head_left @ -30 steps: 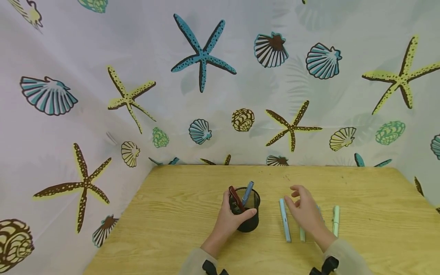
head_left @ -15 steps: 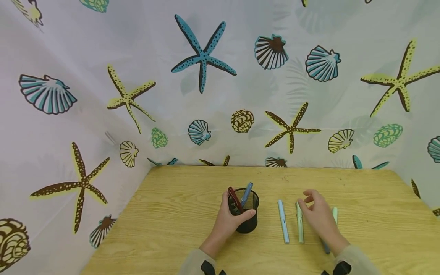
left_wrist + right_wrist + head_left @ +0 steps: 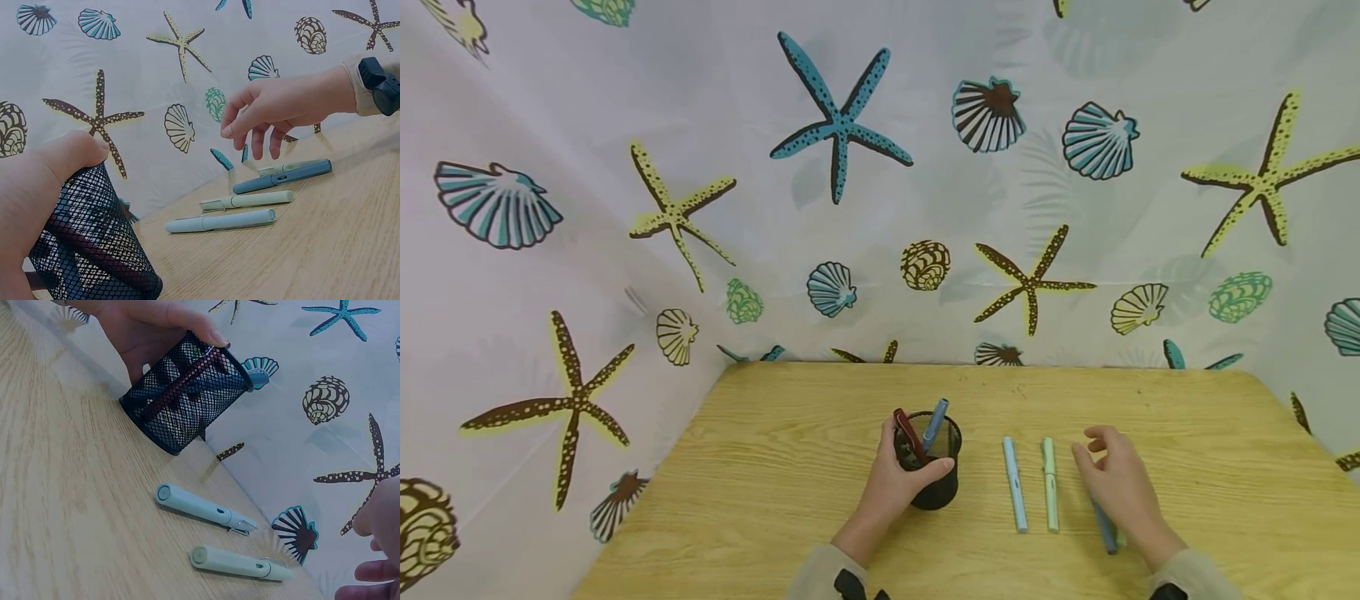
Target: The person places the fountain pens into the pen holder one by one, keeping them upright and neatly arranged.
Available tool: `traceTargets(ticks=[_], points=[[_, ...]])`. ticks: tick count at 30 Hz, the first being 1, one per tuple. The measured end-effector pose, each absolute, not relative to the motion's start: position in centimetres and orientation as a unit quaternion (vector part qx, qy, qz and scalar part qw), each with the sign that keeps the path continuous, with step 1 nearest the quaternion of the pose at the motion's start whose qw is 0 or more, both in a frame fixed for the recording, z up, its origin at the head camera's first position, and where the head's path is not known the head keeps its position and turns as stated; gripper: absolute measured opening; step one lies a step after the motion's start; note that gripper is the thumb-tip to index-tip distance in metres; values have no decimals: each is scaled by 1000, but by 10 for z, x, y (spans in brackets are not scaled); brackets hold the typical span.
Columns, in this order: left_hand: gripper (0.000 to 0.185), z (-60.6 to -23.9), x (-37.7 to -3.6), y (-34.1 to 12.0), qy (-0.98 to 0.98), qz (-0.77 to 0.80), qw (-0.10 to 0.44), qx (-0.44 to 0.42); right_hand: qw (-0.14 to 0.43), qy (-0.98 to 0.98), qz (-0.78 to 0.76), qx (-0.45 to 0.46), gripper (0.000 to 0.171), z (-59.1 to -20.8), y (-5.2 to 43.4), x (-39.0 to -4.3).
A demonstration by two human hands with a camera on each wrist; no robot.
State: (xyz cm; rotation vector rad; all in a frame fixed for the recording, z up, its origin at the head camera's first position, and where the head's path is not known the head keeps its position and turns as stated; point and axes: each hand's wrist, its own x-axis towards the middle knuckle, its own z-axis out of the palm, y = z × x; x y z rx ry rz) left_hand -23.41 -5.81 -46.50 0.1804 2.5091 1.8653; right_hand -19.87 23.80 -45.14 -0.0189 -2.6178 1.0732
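Observation:
My left hand (image 3: 901, 471) grips a black mesh pen cup (image 3: 942, 492) standing on the wooden table (image 3: 790, 467), thumb at the near rim. A dark red pen (image 3: 908, 435) and a blue pen (image 3: 936, 421) stand in the cup. To its right lie a light blue pen (image 3: 1015, 485), a light green pen (image 3: 1049, 485) and a dark blue pen (image 3: 1105, 527). My right hand (image 3: 1111, 479) hovers just above the dark blue pen, fingers relaxed and pointing down, holding nothing. In the left wrist view the right hand (image 3: 275, 106) hangs over the dark blue pen (image 3: 281, 177), with a pale green pen (image 3: 275, 168) behind it.
A curtain printed with shells and starfish (image 3: 842, 125) closes off the table's far and left sides. The table's far edge runs along the curtain. Bare wood lies left of the cup and to the right of the pens.
My right hand has slid to the right, off the light blue and light green pens, and now hangs over the dark blue pen. The left hand keeps its grip on the cup.

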Motion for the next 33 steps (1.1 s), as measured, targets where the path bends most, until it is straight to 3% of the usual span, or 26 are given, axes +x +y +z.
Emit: traceTargets(ticks=[9,20,27,33], points=[[106,-467,-235,-59,799,598,9,61,139,-930,338,-43,46,-450,254,-194],[106,-467,-235,-59,802,594,9,57,85,-949,281,-111,53,-453,276,-188],[106,-464,-234,-59,801,596,3,60,31,-957,259,-122,58,-455,281,-189],[108,-466,-233,-59,800,597,3,62,18,-959,255,-125,56,-461,280,-190]])
